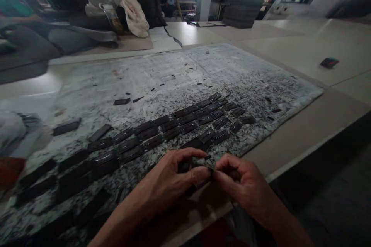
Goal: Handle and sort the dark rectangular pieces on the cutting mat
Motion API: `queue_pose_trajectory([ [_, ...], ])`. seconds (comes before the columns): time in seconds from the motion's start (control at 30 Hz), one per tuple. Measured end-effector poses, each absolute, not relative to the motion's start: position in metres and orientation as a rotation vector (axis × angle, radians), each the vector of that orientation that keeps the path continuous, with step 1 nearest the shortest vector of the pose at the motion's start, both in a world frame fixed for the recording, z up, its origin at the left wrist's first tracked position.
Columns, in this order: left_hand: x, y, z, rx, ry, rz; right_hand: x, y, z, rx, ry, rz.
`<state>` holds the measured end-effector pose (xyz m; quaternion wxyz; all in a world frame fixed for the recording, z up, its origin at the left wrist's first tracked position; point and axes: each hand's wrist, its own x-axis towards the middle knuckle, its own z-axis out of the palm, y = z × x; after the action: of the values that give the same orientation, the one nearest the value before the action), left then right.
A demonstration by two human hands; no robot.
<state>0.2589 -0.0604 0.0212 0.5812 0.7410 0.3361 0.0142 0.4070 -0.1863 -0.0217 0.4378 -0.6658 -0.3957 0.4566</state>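
My left hand point(182, 171) is closed at the near edge of the work mat, thumb and fingers round a small dark piece point(212, 169) whose kind is hard to make out. Right beside it, my right hand point(239, 175) pinches the same piece, the fingertips of both hands almost meeting. Just beyond the hands, dark rectangular pieces point(189, 127) lie in slanting rows, many with a shiny, clear covering. More flat dark rectangles point(74, 158), duller and without visible shine, spread to the left.
The pale, stained mat point(130, 73) carries dark scraps and thread-like bits. A small dark object point(329, 62) sits on the table point(290, 42) at right. A white bag point(135, 15), a jar point(113, 19) and a dark stack of sheets point(243, 7) stand at the back.
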Motion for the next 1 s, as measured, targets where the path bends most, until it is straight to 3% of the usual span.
queue_pose_trajectory([
  [0.1, 0.262, -0.065, 0.024, 1.726, 0.733, -0.11, 0.408, -0.187, -0.019, -1.678, -1.007, 1.138],
  [0.27, 0.268, -0.072, 0.01, 1.842, 0.799, 0.004, 0.41, -0.181, -0.022, -1.652, -0.93, 1.115],
  [0.63, 0.271, -0.071, 0.003, 2.403, 0.808, 0.067, 0.476, -0.143, -0.011, -1.821, -1.326, 0.693],
  [1.0, 0.267, -0.069, -0.013, 2.862, 0.585, 0.113, 0.479, -0.113, -0.015, -1.872, -1.492, 0.695],
])
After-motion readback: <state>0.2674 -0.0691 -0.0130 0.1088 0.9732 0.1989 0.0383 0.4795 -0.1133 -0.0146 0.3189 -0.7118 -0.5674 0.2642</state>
